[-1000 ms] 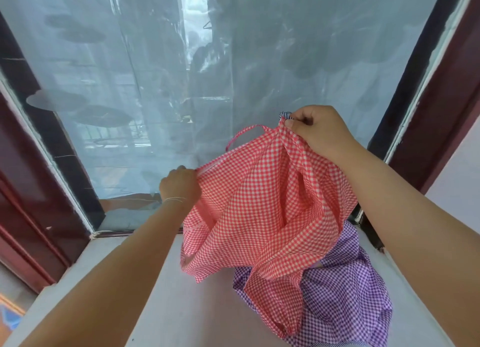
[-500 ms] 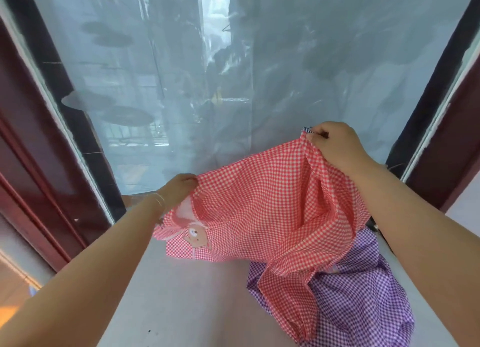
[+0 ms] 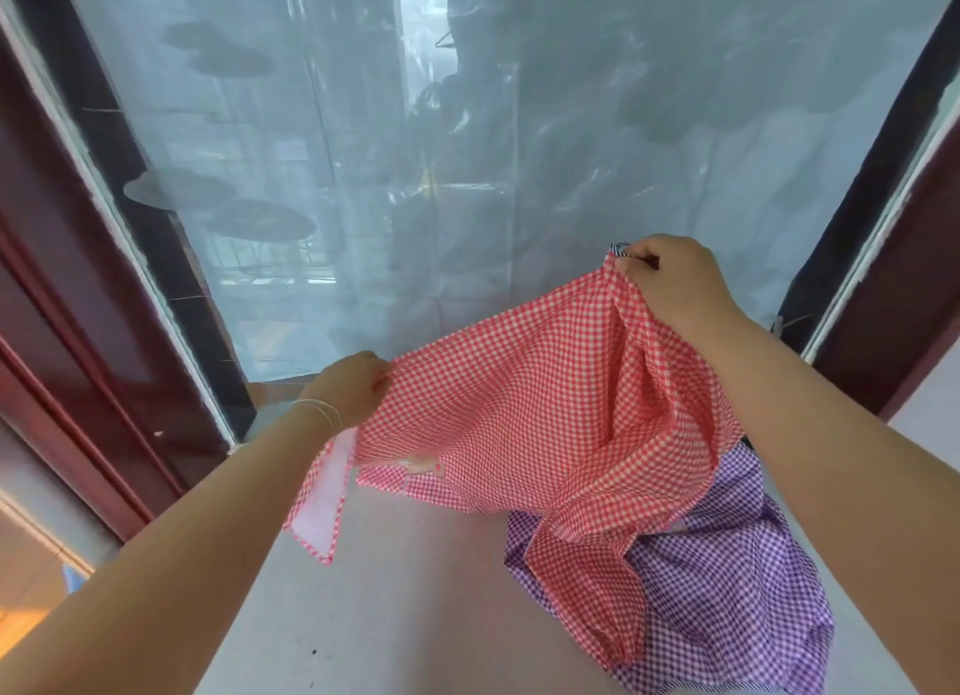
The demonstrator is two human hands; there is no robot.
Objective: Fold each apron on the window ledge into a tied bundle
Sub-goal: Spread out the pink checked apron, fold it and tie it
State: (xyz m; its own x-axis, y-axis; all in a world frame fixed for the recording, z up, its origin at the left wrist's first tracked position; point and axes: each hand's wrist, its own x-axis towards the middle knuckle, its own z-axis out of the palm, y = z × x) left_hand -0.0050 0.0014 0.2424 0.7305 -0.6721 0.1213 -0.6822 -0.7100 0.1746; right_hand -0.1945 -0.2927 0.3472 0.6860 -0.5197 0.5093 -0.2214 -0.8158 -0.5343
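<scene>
A red-and-white checked apron hangs stretched in the air above the pale window ledge. My left hand pinches its left edge, low and near the glass. My right hand grips its upper right corner, higher up, together with a bit of dark striped fabric. A loose flap with a white inner side dangles below my left wrist. The apron's lower end droops onto a crumpled purple checked apron lying on the ledge at the right.
The window pane, covered with translucent plastic film, rises just behind the ledge. Dark red-brown frames close in on both sides. The left half of the ledge is bare surface.
My hands have drawn apart, spreading the red apron wider. My left hand moved down and left, and a white-lined flap has dropped out below it.
</scene>
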